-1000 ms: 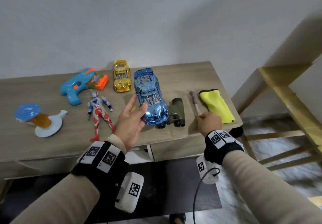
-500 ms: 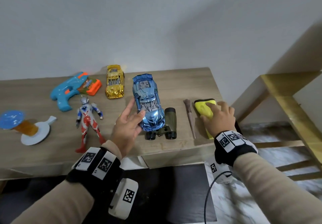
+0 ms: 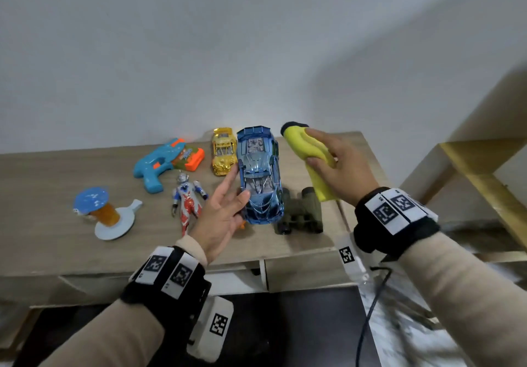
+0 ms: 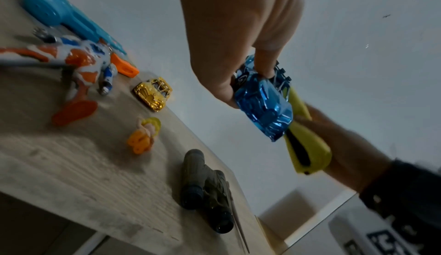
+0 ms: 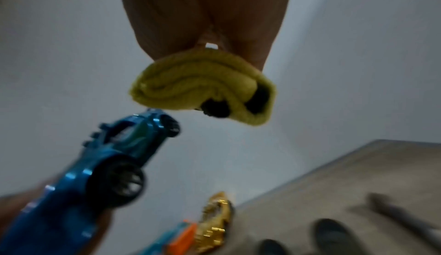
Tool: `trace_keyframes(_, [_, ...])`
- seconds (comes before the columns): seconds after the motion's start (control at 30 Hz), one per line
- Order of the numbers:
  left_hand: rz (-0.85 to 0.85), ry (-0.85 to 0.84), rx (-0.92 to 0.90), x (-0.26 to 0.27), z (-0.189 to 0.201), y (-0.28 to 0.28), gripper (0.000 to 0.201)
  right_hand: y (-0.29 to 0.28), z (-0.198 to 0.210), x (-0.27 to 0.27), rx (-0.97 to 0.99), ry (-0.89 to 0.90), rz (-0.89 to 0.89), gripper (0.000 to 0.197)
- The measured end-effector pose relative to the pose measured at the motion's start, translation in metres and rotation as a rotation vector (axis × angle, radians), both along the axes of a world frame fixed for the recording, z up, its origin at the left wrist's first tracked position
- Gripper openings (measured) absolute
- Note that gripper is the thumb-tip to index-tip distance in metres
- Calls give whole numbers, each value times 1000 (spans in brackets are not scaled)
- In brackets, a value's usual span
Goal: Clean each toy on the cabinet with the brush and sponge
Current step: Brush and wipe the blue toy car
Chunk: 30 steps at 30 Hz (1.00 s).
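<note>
My left hand [image 3: 239,184] holds a shiny blue toy car [image 3: 259,178] up above the wooden cabinet [image 3: 57,195], thumb on its hood and fingers under its side. My right hand [image 3: 319,150] grips a folded yellow sponge [image 3: 296,138] with a black edge, lifted just right of the car. In the left wrist view the sponge [image 4: 307,146] sits right behind the car [image 4: 262,104]. A thin brush [image 5: 403,219] lies on the cabinet top; the head view hides it behind my right wrist.
On the cabinet lie a gold car [image 3: 224,150], a blue-orange water gun [image 3: 165,161], a red-blue figure [image 3: 188,198], dark binoculars [image 3: 302,209], a blue-capped toy on a white base [image 3: 99,209] and a small orange toy [image 4: 143,136]. A wooden frame [image 3: 484,172] stands right.
My right hand left the brush, took hold of the yellow sponge and lifted it up beside the car. My left hand has raised the blue car a little.
</note>
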<state>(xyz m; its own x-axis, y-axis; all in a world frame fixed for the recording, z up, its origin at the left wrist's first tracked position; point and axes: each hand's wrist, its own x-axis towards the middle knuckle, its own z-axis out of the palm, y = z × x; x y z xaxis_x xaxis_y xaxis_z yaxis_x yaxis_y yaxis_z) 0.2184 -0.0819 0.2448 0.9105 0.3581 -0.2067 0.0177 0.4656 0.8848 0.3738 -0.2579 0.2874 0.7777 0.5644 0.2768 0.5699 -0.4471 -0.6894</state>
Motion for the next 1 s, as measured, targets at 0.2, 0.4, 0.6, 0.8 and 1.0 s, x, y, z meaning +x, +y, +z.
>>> trace_keyframes(0.2, [-42,-96,6,-57,19,40,69,49,17,-97,29,29,158,52])
trace_keyframes(0.4, [36,-105,48,-117,25,89,71,49,18,-158,-27,-18,263,51])
trace_keyframes(0.6, [-8,-107,203,-142,26,86,65,98,40,-198,-10,-435,98,35])
trace_keyframes(0.8, [54,-104,215,-160,25,104,68,86,48,-228,-282,-375,263,34])
trace_keyframes(1.0, [59,-146,334,-162,29,90,67,119,69,-230,-106,-593,60,36])
